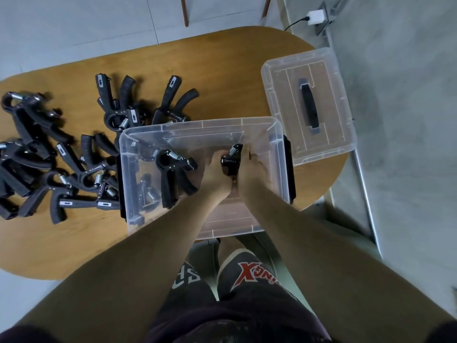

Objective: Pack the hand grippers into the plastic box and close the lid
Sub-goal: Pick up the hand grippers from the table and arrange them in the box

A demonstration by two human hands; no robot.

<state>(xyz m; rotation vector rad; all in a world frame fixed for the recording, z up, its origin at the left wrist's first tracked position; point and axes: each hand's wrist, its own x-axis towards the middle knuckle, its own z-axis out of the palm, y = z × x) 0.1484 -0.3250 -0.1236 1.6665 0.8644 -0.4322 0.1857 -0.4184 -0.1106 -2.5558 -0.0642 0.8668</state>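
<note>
Head view: both hands down inside the clear plastic box [278, 154] at frame centre. Left hand [217, 175] and right hand [249, 170] are closed together around one hand gripper [231, 159], spring end up — probably seating it against the right wall to save floor space. Another gripper [173, 174] already lies flat in the box, left of it. Loose grippers [61, 164] are piled on the wooden table [222, 78] at frame left (most still unpacked). Lid [309, 105] is parked upper right, handle up — clear of the opening.
</note>
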